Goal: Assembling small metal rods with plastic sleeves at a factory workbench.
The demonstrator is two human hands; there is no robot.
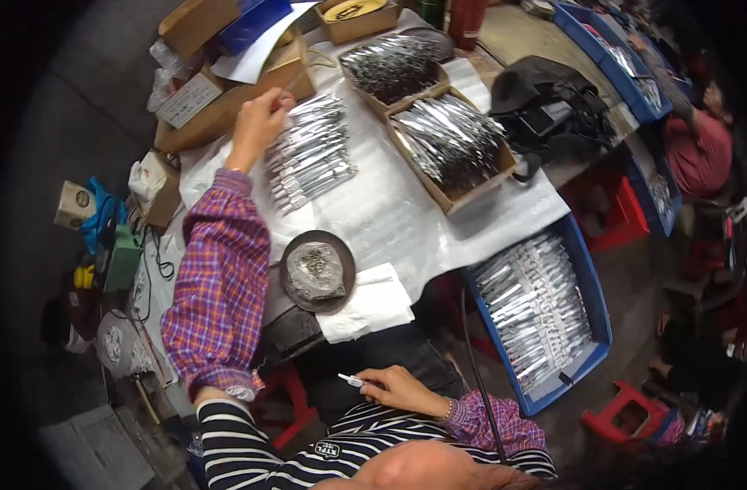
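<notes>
at the left, the left hand (263,121) was held over the far end of the rods (312,159), which were laid in a row on the white-covered counter (390,208). its fingers were drawn close, but whether anything was pinched between them could not be told. the row was best worked from above, with the wrist kept raised, so that neighbouring rods were not nudged askew. each rod was laid crosswise, its long axis slanted gently, the right end farther from the body.

to the right and nearer the body, past the dark dish (350,263), a small white stick (350,380) was held above the lap. its narrow tip was pointed left and slightly away from the body, along its long axis. it was clamped in the fingers of the right hand (402,390); a light, steady pinch was judged best, with the tip left uncovered.
</notes>
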